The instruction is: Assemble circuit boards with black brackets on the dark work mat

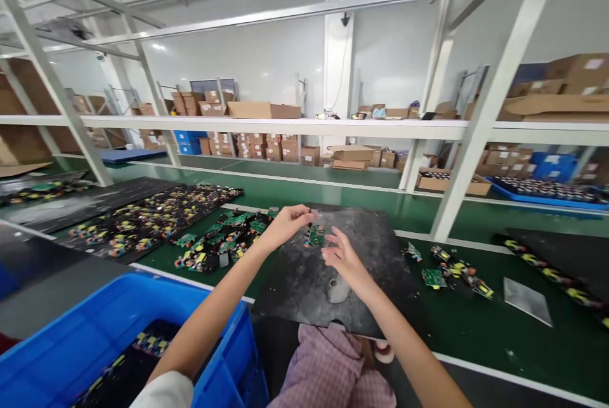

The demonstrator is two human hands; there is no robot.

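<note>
A small green circuit board with coloured parts is over the black mat in front of me. At its upper left edge, my left hand has thumb and fingers pinched together; what lies between the fingertips is too small to make out. My right hand is close to the right side of the board, its fingers curved and apart. Whether the right fingertips touch the board I cannot tell. Several green boards lie piled left of the mat, and a few more board assemblies lie to its right.
A blue crate with black trays of parts stands at the lower left. Rows of assemblies cover a dark mat at the left. White frame posts and a shelf rise beyond. A grey metal plate lies at the right.
</note>
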